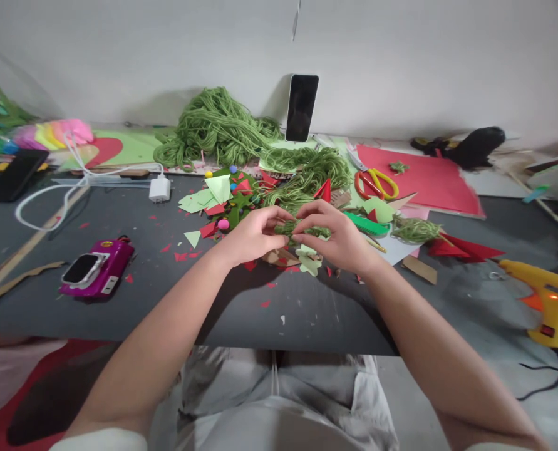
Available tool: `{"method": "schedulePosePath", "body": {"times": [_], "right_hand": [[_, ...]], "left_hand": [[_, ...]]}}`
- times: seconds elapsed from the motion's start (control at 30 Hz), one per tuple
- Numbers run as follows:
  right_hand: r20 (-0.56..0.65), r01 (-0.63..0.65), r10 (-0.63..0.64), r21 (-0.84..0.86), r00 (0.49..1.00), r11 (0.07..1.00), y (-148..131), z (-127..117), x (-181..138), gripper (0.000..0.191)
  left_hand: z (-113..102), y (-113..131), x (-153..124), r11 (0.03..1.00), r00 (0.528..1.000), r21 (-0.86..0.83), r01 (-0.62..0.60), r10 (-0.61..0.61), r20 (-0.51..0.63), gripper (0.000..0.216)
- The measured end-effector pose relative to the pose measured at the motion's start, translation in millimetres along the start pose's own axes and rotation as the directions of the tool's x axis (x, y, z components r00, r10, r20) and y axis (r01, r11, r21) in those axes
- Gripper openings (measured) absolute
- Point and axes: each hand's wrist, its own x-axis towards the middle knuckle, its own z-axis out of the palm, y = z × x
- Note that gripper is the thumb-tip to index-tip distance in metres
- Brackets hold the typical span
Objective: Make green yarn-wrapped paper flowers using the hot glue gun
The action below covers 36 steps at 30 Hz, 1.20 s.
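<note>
My left hand and my right hand meet over the near side of the craft pile. Between their fingertips is a small green yarn piece, pinched from both sides; the fingers partly hide its shape. Just below my right fingers is a pale green paper flower; I cannot tell whether it is attached to the yarn. A heap of loose green yarn lies right behind my hands, and a green cutter-like tool is beside my right hand.
A lit yellow glue gun stands at the right edge. Scissors rest near red paper. A phone leans on the wall beside a big yarn bundle. At left are a purple device and a white charger.
</note>
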Motion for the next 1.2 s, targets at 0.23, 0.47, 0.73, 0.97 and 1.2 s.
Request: {"method": "schedulePosePath", "body": {"times": [0.23, 0.47, 0.73, 0.97, 1.2], "right_hand": [[0.027, -0.301, 0.311, 0.343, 0.95, 0.89, 4.3, 8.3, 0.3, 0.035], [0.066, -0.378, 0.374, 0.247, 0.925, 0.892, -0.3, 3.7, 2.7, 0.043], [0.091, -0.382, 0.371, 0.236, 0.924, 0.894, -3.1, 0.6, 4.9, 0.05], [0.098, -0.415, 0.405, 0.306, 0.909, 0.857, -5.4, 2.8, 5.4, 0.052], [0.186, -0.467, 0.429, 0.405, 0.884, 0.786, 2.2, -6.0, 2.6, 0.042]], "left_hand": [[-4.3, -3.2, -0.2, 0.997, 0.997, -0.045, -0.066, 0.068, 0.037, 0.048], [-5.8, 1.2, -1.4, 0.999, 0.997, -0.033, -0.038, 0.035, -0.072, 0.043], [-0.7, -0.5, -1.0, 0.994, 0.998, -0.095, -0.05, 0.045, -0.054, 0.051], [4.2, -0.2, 1.3, 0.993, 0.991, -0.113, -0.046, 0.031, -0.132, 0.047], [-1.5, -2.9, 0.2, 0.987, 0.992, -0.159, -0.02, -0.001, -0.129, 0.043]]}}
